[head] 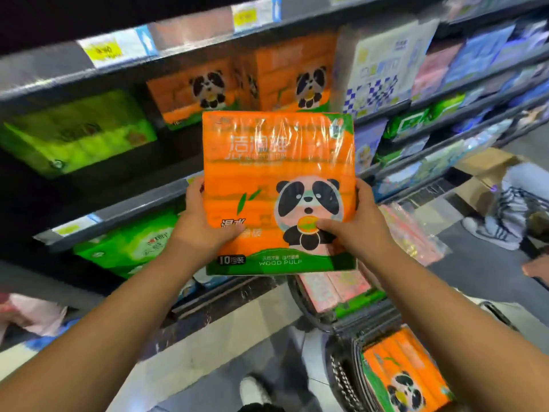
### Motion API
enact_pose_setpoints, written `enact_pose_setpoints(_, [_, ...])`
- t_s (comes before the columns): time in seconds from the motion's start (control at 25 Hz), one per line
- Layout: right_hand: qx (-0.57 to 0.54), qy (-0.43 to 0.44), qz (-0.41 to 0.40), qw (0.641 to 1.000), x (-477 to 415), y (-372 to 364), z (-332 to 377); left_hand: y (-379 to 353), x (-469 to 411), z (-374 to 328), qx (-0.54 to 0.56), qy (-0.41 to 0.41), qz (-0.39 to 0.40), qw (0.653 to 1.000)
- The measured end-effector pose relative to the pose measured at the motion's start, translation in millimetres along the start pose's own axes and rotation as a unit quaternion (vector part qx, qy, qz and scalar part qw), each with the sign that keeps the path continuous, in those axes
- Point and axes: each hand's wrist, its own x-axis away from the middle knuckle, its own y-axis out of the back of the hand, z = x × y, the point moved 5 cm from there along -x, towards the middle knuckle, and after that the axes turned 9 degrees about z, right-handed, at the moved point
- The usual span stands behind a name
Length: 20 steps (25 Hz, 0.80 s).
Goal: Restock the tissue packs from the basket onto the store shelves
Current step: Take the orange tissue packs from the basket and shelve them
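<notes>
Both hands grip one item: the left hand (205, 221) and the right hand (359, 227) clasp the lower side edges of an orange panda tissue pack (279, 179), thumbs pressed on its front face, the remaining fingers hidden behind it. The pack is held upright in the air in front of the shelves (98, 81), level with the tier bearing two matching shelved orange packs (190, 99); it covers their lower portions. The shelving is motion-blurred throughout. Green packs (77, 129) occupy the tier's left end and the tier below, and the blue and white goods further right cannot be identified. Below the right forearm stands a dark basket (353, 325); whether it is one container or two cannot be determined. Its upper section holds pink packs (332, 288), partly concealed by the held pack, with a green edge beside them. Its lower section holds an orange basket pack (407, 379), cut off by the frame's bottom edge. A cardboard box (487, 173) sits on the floor at right. Yellow price labels (104, 50) on the shelf edges are illegible.
</notes>
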Motion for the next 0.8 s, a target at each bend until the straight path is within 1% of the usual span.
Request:
enact_pose_setpoints(0.12, [0.008, 0.018, 0.025, 0.999, -38, -32, 38, 47, -17, 11, -0.001, 0.01, -0.031, 0.999])
enact_pose_setpoints(0.24, [0.023, 0.034, 0.05, 0.998, -75, -54, 61, 76, -37, 18, 0.014, 0.022, -0.059, 0.998])
enact_pose_setpoints(0.32, [0.026, 0.041, 0.063, 0.997, -96, -65, 71, 85, -48, 25, 0.036, 0.035, -0.078, 0.996])
enact_pose_setpoints(0.4, [0.009, 0.049, 0.077, 0.996, -120, -77, 75, 91, -62, 34, 0.074, 0.048, -0.095, 0.992])
enact_pose_setpoints(0.48, [-0.014, 0.035, 0.092, 0.995, -141, -86, 73, 95, -79, 44, 0.115, 0.067, -0.112, 0.985])
enact_pose_setpoints(0.56, [-0.026, 0.04, 0.118, 0.992, -164, -90, 71, 100, -100, 50, 0.135, 0.09, -0.13, 0.978])
enact_pose_setpoints(0.68, [-0.03, 0.079, 0.155, 0.984, -200, -98, 74, 110, -127, 60, 0.118, 0.083, -0.147, 0.979])
enact_pose_setpoints(0.8, [-0.042, 0.088, 0.189, 0.977, -240, -111, 76, 119, -161, 71, 0.062, 0.075, -0.143, 0.985])
